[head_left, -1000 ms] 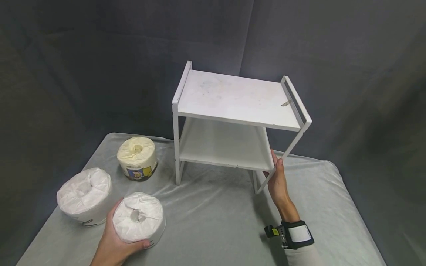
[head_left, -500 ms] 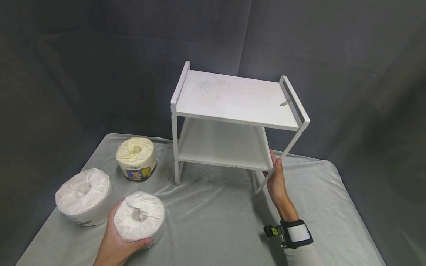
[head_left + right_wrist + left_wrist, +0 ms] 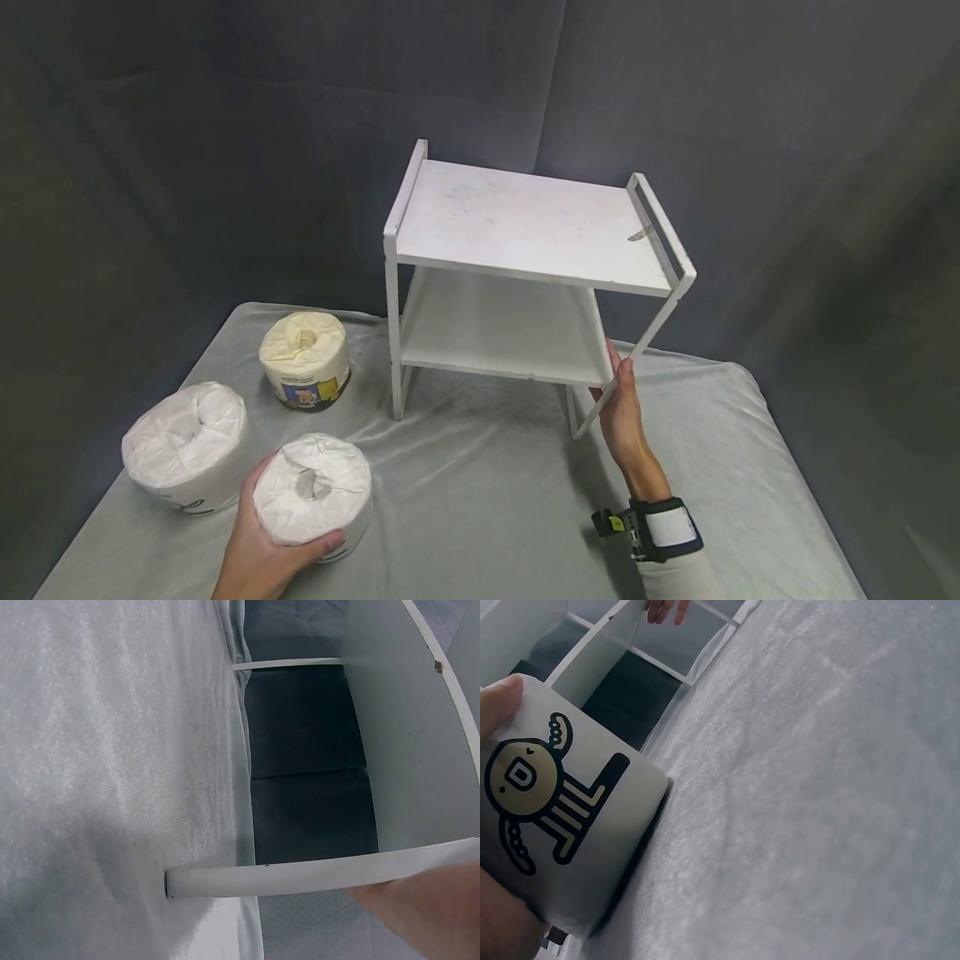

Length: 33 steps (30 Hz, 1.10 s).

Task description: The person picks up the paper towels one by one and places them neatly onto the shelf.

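My left hand [image 3: 258, 546] grips a white paper-wrapped toilet roll [image 3: 330, 507] at the front left, thumb on its near side. In the left wrist view, that roll's printed cartoon figure [image 3: 536, 784] faces the camera and its lower edge sits close over the cloth. A white two-tier shelf rack [image 3: 517, 225] stands angled at the back middle. My right hand [image 3: 624, 417] holds its right side frame beside the lower shelf [image 3: 506, 333], with some fingers hidden behind the frame. The right wrist view shows this hand [image 3: 427, 904] against the white frame bar [image 3: 300, 877].
A second white wrapped roll [image 3: 183, 446] stands left of the held one. Behind them is a cream roll [image 3: 303, 354] with a coloured label. Grey cloth [image 3: 480, 517] covers the table, and a dark curtain [image 3: 262, 150] hangs behind. A strapped device [image 3: 660, 529] circles the right wrist.
Hardly anything differs. The whole scene has shifted slightly left in the head view, while both hands keep their holds on the roll and the rack.
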Tool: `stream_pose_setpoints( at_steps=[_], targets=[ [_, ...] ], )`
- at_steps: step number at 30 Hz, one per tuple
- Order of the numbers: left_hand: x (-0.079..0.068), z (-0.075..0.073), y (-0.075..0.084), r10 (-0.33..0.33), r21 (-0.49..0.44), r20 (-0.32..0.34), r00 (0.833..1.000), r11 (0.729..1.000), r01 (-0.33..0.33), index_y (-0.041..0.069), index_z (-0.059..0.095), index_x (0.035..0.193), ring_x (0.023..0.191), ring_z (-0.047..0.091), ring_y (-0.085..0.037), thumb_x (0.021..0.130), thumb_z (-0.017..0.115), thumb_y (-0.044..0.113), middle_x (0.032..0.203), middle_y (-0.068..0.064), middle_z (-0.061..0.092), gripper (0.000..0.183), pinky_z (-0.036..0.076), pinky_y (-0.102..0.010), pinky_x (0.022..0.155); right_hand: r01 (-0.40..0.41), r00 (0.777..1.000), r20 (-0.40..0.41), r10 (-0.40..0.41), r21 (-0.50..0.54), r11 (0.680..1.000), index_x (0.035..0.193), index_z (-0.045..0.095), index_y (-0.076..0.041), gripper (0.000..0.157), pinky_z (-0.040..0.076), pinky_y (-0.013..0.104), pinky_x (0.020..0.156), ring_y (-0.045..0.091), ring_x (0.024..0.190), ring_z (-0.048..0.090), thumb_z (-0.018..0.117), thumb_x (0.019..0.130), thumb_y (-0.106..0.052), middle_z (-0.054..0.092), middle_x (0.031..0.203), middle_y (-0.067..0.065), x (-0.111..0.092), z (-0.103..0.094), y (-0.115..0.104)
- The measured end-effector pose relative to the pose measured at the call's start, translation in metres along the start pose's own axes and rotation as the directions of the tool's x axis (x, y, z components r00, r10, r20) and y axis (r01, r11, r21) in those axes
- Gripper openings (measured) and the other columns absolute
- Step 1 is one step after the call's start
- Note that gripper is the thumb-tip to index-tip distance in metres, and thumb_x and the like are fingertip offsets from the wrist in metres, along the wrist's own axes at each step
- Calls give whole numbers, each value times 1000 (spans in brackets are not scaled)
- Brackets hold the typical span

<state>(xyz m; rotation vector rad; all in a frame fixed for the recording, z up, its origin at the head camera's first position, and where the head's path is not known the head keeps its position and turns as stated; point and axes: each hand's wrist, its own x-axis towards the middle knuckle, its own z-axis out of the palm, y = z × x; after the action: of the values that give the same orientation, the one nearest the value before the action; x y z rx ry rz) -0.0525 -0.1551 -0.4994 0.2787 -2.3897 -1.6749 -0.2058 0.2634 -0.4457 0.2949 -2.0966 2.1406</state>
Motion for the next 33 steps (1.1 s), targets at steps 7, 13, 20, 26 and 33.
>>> stream_pose_setpoints(
  at_steps=[7,13,20,26,33],
  targets=[
    [0,3,-1,19,-10,-42,999,1000,-20,10,28,149,111,44,1,51,94,9,132,2,44,118,31,-7,92,2,1000,-4,-2,-7,1000,159,8,-13,75,9,53,118,30,146,21,15,100,-59,19,160,11,-1,1,0],
    [0,3,1,2,-19,-45,999,1000,-3,11,29,148,111,45,0,52,94,10,131,3,45,116,32,-7,91,1,1000,-6,-1,-4,1000,159,8,-11,77,9,53,118,30,146,21,16,100,-60,20,160,11,0,2,-1],
    [2,3,2,5,-19,-50,999,1000,-6,12,29,149,110,46,0,53,93,10,130,4,45,115,32,-7,91,11,1000,-11,-11,6,1000,159,9,-13,76,9,53,118,29,146,21,16,100,-60,19,161,10,0,2,-1],
    [2,4,8,-11,-44,-57,998,999,8,13,29,149,111,47,-1,54,93,8,130,4,46,114,34,-8,91,-1,1000,-7,1,5,1000,159,7,-13,77,8,53,118,28,147,19,17,100,-61,17,162,10,-1,2,-1],
    [5,7,18,-22,-69,-73,997,997,17,15,27,151,114,45,-5,55,92,8,133,3,45,116,33,-9,92,0,1000,-8,0,-1,1000,159,6,-12,77,7,54,118,29,147,18,17,100,-59,16,163,11,-1,2,-1]
  ],
)
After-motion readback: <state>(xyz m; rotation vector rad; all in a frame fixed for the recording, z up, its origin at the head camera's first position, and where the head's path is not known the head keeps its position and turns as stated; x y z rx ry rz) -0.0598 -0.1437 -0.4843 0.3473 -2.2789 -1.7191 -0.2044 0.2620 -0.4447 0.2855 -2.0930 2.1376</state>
